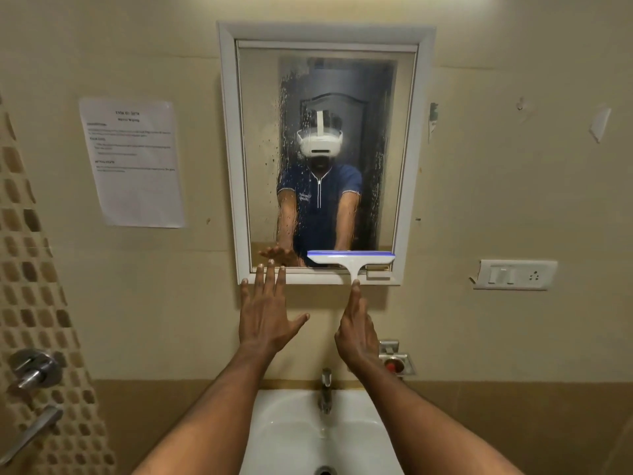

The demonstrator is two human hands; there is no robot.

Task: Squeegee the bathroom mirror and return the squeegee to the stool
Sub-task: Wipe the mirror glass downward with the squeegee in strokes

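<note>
The white-framed mirror [325,97] hangs on the wall above the sink, its glass streaked with water drops on the left and right sides. A white squeegee [351,259] with a blue blade lies flat against the bottom right of the glass. My right hand [358,329] holds its short handle from below, forefinger stretched up along the handle. My left hand [265,310] is spread flat on the wall, fingertips touching the mirror's lower frame at the left. The stool is out of view.
A white sink [274,437] with a steel tap [325,389] sits right below my arms. A paper notice [133,162] is taped left of the mirror. A switch plate [515,274] is on the right wall, shower fittings [32,368] at far left.
</note>
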